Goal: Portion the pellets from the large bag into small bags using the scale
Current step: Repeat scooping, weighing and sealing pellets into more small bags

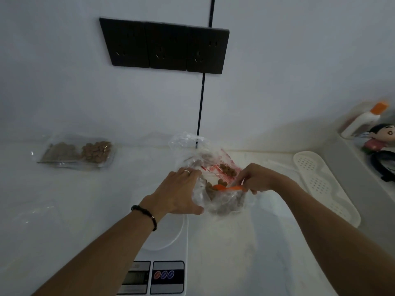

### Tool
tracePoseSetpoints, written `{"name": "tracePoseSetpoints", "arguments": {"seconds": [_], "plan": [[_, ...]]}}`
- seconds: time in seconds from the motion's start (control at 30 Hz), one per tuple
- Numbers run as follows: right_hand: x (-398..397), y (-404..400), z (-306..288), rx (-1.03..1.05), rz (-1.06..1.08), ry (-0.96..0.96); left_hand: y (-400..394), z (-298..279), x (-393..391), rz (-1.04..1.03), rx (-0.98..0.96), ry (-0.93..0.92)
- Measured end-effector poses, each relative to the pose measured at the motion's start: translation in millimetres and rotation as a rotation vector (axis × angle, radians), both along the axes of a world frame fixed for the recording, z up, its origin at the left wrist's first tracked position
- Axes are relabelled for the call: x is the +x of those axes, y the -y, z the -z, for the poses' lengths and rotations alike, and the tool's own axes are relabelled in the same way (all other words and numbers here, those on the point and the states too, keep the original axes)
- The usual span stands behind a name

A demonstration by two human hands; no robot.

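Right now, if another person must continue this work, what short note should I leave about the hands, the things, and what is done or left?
Left hand grips the rim of the large bag, holding it open.
Right hand pinches the orange spoon, its bowl inside the large bag among the pellets.
Scale sits in front of the bag; whether anything lies on its platform cannot be told, and the display is unreadable.
Done: two filled small bags lie far left by the wall.
Left: scoop, weigh and fill more small bags.
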State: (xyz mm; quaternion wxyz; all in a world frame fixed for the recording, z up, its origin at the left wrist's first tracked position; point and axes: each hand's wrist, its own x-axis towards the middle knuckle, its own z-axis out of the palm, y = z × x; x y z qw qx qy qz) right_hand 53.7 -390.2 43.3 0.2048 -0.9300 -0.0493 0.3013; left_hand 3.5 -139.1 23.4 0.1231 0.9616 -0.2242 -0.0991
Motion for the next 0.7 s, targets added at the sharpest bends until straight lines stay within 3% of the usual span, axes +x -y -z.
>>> {"name": "tracePoseSetpoints", "arguments": {"seconds": [0.13, 0.37, 0.53, 0.7], "plan": [[-11, -14, 10, 0.182, 0.049, -0.044, -7, -1, -1, -0.035, -0.035, -0.003], [-18, -1, 4, 0.448, 0.383, -0.04, -10, -8, 0, -0.153, -0.171, 0.025], [-23, 7, -24, 0.436, 0.323, 0.068, -3, -10, 2, -0.246, -0.252, 0.014], [-28, -12, -63, 0.366, 0.12, 0.303, 0, -20, 1, -0.311, -0.378, 0.034]]}}
